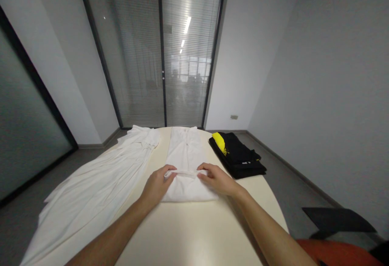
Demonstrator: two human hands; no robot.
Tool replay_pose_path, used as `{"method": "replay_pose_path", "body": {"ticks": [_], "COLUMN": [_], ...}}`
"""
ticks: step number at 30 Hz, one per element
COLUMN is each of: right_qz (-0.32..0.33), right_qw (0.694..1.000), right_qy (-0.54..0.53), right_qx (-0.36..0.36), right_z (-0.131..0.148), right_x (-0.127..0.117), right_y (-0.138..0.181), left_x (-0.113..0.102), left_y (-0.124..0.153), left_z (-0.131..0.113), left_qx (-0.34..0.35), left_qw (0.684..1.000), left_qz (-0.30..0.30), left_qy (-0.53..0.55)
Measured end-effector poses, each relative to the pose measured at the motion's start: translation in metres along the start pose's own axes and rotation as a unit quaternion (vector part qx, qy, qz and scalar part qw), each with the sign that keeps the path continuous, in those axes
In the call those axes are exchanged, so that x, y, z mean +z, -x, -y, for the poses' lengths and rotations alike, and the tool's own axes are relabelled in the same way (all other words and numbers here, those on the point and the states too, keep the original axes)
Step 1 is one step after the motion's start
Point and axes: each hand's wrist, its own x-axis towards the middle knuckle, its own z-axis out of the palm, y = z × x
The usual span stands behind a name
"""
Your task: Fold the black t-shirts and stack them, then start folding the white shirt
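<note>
A white garment (pixel 185 152) lies folded into a narrow strip down the middle of the cream table (pixel 194 233), its near end doubled back over itself. My left hand (pixel 158 185) pinches the left end of that folded edge, fingers closed on the cloth. My right hand (pixel 217 179) grips the right end of the same edge. Both hands rest on the folded near part of the garment.
A long white dress (pixel 100 189) is spread over the table's left side and hangs off the edge. A folded black garment with a yellow patch (pixel 237 154) sits at the far right. A dark chair part (pixel 337 219) and something orange (pixel 334 254) are at the lower right.
</note>
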Motion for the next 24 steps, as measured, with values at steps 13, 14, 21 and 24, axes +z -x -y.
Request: {"method": "replay_pose_path", "body": {"ticks": [13,14,21,24], "right_qz": [0.068,0.094,0.303,0.334], "right_qw": [0.997,0.995,0.952,0.940], "right_qy": [0.018,0.001,-0.032,-0.039], "right_qx": [0.010,0.016,0.044,0.051], "right_z": [-0.011,-0.009,0.019,0.029], "right_x": [0.005,0.002,-0.014,-0.018], "right_y": [-0.004,-0.002,0.018,0.022], "left_x": [-0.004,-0.008,-0.037,-0.044], "left_y": [0.004,0.006,0.023,0.025], "left_z": [-0.013,-0.016,-0.031,-0.037], "left_qx": [-0.016,-0.022,-0.003,-0.004], "left_qw": [0.992,0.990,0.953,0.931], "left_qz": [0.105,0.122,0.302,0.362], "left_qy": [-0.067,-0.067,-0.006,0.040]}}
